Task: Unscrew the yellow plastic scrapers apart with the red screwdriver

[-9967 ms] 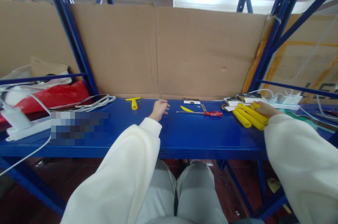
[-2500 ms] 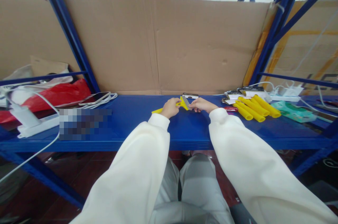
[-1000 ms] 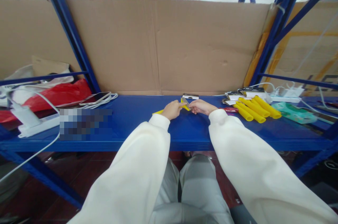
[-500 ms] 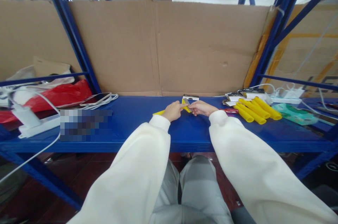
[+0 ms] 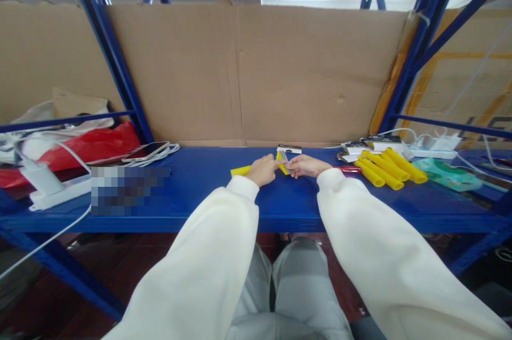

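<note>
Over the middle of the blue shelf, my left hand (image 5: 262, 170) is closed around a yellow-handled tool (image 5: 240, 171), whose handle end sticks out on the left. At its right end is a yellow head with a flat grey metal piece (image 5: 282, 157). The thumb and fingers of my right hand (image 5: 304, 166) pinch the right side of this head, and my left fingertips touch its other side. A small black-and-white packet (image 5: 289, 149) lies just behind the head. Right of my right wrist is a slim red object (image 5: 350, 169), partly hidden by the sleeve.
Several yellow tubes (image 5: 390, 166) lie at the right, before small black-and-white boxes (image 5: 370, 143) and a green plastic packet (image 5: 450, 173). To the left are a white power strip (image 5: 64, 190), a phone (image 5: 146, 151), cables and a red bag (image 5: 92, 145). Cardboard (image 5: 280, 73) stands behind.
My left hand has turned slightly, so more of the yellow handle shows on its left. The tool's head is tilted a little differently; both hands stay in place.
</note>
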A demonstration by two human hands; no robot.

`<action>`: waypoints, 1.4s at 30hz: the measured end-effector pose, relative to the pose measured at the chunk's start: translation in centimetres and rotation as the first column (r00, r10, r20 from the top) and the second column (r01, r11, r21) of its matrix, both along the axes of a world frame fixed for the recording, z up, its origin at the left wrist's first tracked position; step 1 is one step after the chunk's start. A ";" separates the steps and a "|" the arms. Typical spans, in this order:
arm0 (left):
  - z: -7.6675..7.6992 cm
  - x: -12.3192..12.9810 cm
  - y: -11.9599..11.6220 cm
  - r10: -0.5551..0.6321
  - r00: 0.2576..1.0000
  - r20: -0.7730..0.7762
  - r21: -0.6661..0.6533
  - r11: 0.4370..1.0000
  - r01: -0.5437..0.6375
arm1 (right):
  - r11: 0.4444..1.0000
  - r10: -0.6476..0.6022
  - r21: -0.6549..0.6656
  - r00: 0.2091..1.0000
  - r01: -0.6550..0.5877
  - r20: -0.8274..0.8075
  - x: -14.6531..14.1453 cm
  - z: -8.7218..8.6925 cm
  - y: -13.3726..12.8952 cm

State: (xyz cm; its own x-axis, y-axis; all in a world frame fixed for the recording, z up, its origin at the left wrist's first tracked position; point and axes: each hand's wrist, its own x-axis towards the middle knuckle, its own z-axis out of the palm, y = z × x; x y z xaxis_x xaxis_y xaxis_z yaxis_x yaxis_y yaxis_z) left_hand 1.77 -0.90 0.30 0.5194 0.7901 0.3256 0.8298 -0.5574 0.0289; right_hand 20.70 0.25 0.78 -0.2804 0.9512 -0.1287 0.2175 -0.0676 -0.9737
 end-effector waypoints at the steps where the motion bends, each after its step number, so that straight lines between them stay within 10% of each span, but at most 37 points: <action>1: 0.0 0.0 -0.1 0.005 1.000 0.001 0.004 1.000 -0.005 | 1.000 -0.006 -0.011 1.000 0.006 -0.016 0.0 0.1 0.0; 16: 0.3 0.8 -0.7 -0.156 0.987 -0.034 0.022 0.987 0.157 | 0.959 -0.263 0.060 0.950 0.276 -0.167 -0.7 0.4 0.4; 30: 1.0 0.5 -1.0 0.033 0.994 -0.108 -0.031 0.999 -0.037 | 0.878 -0.386 0.264 0.917 0.400 -0.105 -0.1 -0.5 1.6; 35: 1.3 -0.1 -0.8 0.120 0.989 -0.084 -0.082 0.989 -0.126 | 0.780 -0.537 0.548 0.773 0.302 0.337 0.5 -0.7 2.2; 42: 1.1 -0.1 -0.8 0.100 0.990 -0.101 -0.106 0.988 -0.110 | 0.855 -0.476 0.518 0.430 0.021 0.767 -0.5 -0.3 1.2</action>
State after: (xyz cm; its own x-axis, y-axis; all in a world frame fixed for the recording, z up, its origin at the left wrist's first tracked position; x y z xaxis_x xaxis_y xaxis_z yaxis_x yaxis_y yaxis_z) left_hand 1.71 -1.68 1.36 0.4562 0.8703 0.1856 0.8854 -0.4648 0.0035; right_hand 20.21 1.44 0.53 0.0159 0.9732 0.2295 0.9709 0.0397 -0.2361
